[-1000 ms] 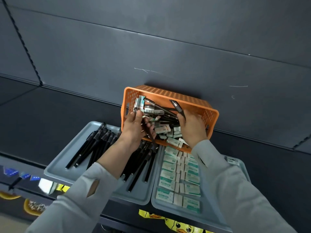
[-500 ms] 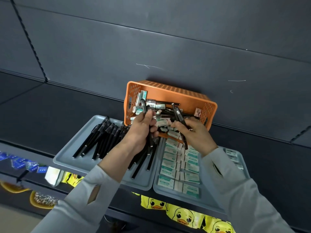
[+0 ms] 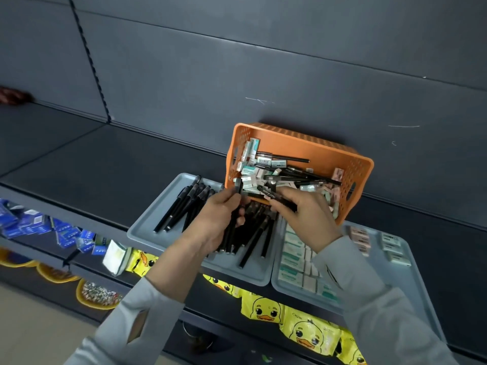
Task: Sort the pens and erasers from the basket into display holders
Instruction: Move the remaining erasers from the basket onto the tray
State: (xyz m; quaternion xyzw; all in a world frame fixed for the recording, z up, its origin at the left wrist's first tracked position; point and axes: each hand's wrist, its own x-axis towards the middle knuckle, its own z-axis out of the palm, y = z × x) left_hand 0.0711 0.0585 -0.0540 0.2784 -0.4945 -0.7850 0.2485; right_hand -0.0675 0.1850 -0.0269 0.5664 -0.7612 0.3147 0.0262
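Dark grey metal shelf board (image 3: 105, 164) runs across the view, backed by a dark grey panelled wall (image 3: 263, 61) bearing faint white scratches. A black notched upright strip (image 3: 89, 61) divides the wall at left. Lower tier, left: loose blue rectangular packets (image 3: 34, 225), with one white soft packet (image 3: 114, 256) lying just beside them. Yellow packets printed with a duck face (image 3: 263, 309) hang along the lower front. Yellow-orange shallow bowls (image 3: 97, 299) sit below at left, one holding speckled small pieces. A reddish-brown object (image 3: 13, 94) at far left is blurred. Beige floor (image 3: 26, 325) below.
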